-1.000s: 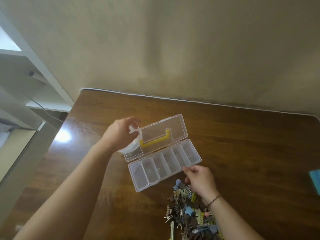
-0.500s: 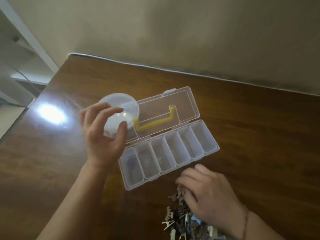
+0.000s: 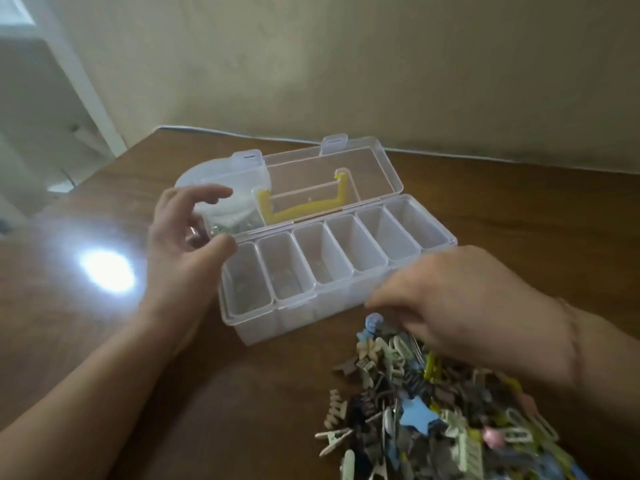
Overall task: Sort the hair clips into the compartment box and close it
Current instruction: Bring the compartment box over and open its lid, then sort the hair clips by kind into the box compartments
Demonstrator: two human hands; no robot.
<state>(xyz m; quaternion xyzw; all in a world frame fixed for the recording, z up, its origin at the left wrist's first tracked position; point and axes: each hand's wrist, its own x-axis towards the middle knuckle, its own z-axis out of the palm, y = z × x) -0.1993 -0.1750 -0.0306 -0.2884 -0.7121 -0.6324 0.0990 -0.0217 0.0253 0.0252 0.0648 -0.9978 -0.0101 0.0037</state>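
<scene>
Wooden table against a plain wall

We see a dark brown wooden table (image 3: 519, 216) whose far edge runs along a beige wall (image 3: 346, 64), with a pale strip (image 3: 242, 134) lining the seam between them. Left of the table's far corner stands a white frame post (image 3: 86, 84), slanting in our wide view, with blurred white shelving (image 3: 31, 109) beyond it. On the tabletop, toward its left edge, a bright patch of glare (image 3: 105, 271) shines off the polished wood, and we cannot tell its source.
</scene>
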